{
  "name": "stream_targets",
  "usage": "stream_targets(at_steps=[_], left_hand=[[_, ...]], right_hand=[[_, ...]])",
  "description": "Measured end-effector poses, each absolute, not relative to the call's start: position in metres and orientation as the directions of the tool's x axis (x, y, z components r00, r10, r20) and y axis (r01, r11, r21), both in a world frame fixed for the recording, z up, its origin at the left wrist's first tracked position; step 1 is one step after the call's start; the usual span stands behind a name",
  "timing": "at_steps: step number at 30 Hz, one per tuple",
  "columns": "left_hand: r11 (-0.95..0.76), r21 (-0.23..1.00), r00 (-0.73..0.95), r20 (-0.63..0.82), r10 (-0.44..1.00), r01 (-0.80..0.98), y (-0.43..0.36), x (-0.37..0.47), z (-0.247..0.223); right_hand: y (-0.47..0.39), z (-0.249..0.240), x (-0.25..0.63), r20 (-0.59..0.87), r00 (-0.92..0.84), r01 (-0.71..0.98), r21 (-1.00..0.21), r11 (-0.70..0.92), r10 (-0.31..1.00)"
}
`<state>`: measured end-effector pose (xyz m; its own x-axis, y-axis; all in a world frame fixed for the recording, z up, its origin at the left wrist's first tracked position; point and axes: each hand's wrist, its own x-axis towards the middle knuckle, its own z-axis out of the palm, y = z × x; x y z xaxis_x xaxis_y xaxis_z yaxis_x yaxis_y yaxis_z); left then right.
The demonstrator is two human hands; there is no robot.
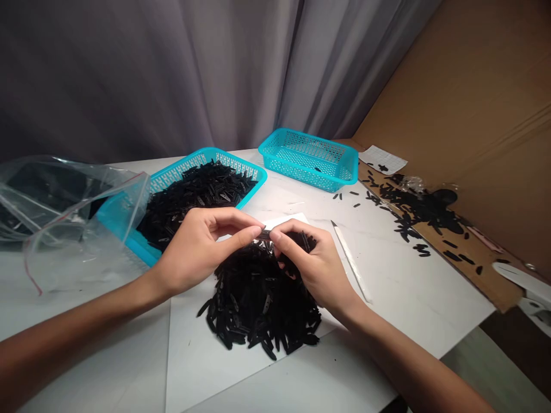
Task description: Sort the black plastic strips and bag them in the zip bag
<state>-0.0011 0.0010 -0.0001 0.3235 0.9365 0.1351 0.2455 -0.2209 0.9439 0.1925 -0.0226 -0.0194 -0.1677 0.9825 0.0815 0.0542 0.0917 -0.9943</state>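
Between the fingertips of both hands is a small black hair clip (pixel 266 234), held level above a heap. My left hand (pixel 206 244) pinches its left end with thumb and forefinger. At the other end, my right hand (pixel 310 258) is closed on it in the same way, partly covering it. Under the hands lies a heap of black hair clips (pixel 258 304), long and narrow, on a white sheet (pixel 189 367). Behind my left hand, a blue basket (pixel 253 189) holds many more of these black clips (pixel 206 183).
A second blue basket (pixel 310 178) stands at the back with a small dark piece inside. Left is a clear zip bag (pixel 77 229). A white pencil-like stick (pixel 353 264) lies right of my right hand. Black pieces (pixel 430 209) are scattered over cardboard (pixel 469 264) along the right edge.
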Motion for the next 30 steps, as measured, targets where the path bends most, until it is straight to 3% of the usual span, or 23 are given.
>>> stream_targets(at_steps=[12,21,30], left_hand=[[-0.237,0.94,0.313,0.155,0.937,0.244,-0.001,-0.0008,0.0023],[-0.085,0.981,0.339,0.02,0.941,0.177,0.0001,-0.0018,-0.0004],[0.142,0.99,0.395,-0.135,0.909,0.012,0.0004,-0.0027,-0.0047]], right_hand=[[-0.0235,-0.0193,0.1936,0.027,-0.189,0.006,-1.0,0.029,0.982],[-0.0235,-0.0195,0.1935,-0.025,-0.185,-0.045,-0.998,-0.034,0.982],[-0.0221,-0.0227,0.1948,-0.138,-0.291,-0.244,-0.946,-0.213,0.947]])
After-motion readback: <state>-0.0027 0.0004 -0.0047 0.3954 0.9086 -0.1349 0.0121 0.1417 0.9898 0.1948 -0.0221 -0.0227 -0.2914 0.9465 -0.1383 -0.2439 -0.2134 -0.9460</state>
